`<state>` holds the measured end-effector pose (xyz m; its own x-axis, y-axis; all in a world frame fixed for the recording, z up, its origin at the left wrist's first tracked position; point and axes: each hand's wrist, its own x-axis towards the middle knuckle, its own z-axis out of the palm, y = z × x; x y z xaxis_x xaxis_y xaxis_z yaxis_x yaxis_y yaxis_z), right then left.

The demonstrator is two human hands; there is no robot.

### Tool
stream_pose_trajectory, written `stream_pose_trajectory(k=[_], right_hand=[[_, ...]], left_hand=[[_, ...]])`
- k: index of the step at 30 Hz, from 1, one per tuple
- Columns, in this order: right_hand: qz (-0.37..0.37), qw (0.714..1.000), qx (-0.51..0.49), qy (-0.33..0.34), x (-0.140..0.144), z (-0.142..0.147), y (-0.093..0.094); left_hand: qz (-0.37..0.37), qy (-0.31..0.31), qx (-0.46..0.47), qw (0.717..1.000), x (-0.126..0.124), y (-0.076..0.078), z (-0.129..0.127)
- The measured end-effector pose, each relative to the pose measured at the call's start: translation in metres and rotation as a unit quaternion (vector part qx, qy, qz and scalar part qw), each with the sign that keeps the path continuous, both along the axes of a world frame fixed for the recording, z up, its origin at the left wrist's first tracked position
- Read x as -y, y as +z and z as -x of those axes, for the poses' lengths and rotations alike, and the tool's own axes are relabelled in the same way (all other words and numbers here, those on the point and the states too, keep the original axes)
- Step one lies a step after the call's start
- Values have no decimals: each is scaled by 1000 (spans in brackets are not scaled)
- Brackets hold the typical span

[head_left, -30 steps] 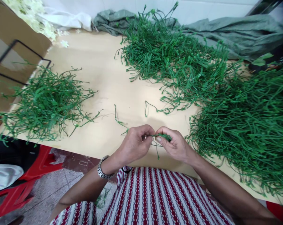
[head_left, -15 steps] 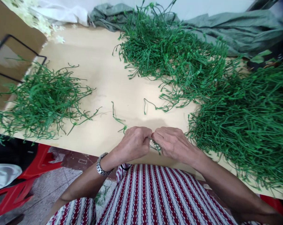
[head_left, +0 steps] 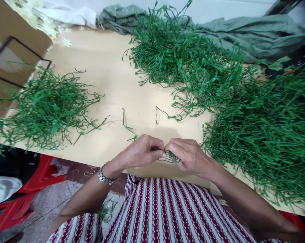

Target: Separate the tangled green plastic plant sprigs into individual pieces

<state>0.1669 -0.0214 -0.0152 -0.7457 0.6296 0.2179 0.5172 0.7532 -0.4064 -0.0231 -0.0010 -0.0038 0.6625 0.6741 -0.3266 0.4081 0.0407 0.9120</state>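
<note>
Close to the table's front edge, my left hand (head_left: 144,152) and my right hand (head_left: 189,157) meet fingertip to fingertip. Both pinch thin green artificial stems (head_left: 172,156), whose bunched part shows under my right fingers. The left thumb and forefinger close on the stem end; the right fingers curl round the rest, so much of it is hidden. Just beyond my left hand lies a loose branched green stem (head_left: 128,127). Another thin stem (head_left: 165,114) lies past my right hand, reaching toward the big pile.
A small heap of green stems (head_left: 48,104) lies at left by a cardboard box (head_left: 13,30) and black wire frame (head_left: 28,50). Large stem piles (head_left: 266,131) cover the right and back. Behind runs grey-green cloth (head_left: 256,33). Red stools (head_left: 43,173) stand below left.
My left hand has shifted slightly left and its fingers have loosened into a pinch. More of the green stems now shows below my right fingers.
</note>
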Motion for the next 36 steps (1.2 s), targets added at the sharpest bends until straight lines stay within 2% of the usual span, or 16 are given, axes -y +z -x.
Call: stream_pose_trajectory(k=[3, 7, 10, 12, 14, 17, 20, 24, 27, 31, 36], right_hand=[[-23, 1000, 17, 4, 3, 2, 3], [-24, 998, -40, -51, 3, 5, -1], [39, 977, -136, -159, -2, 3, -1], [72, 963, -170, -197, -7, -1, 4], [97, 961, -182, -184, -11, -4, 10], [187, 954, -178, -153, -13, -5, 12], [294, 921, -196, -167, -10, 0, 4], [356, 880, -245, -199, -4, 9, -6], [365, 863, -273, -216, 0, 12, -8], [345, 856, -306, -233, 5, 16, -11], [324, 841, -346, -261, 10, 22, -13]], left_hand=[[54, 13, 34, 998, -1, 1, -1], [89, 109, 122, 982, 5, 3, -8], [75, 150, 181, 969, 9, 6, -12], [50, 182, 187, 964, 8, 7, -13], [33, 204, 174, 963, 4, 6, -13], [38, 192, 167, 966, -3, 5, -13], [42, 205, 185, 960, -4, 4, -14], [61, 237, 197, 949, -1, 0, -17], [46, 273, 197, 941, 2, -2, -20], [22, 328, 222, 918, 4, -5, -23], [67, 340, 256, 902, 6, -13, -28]])
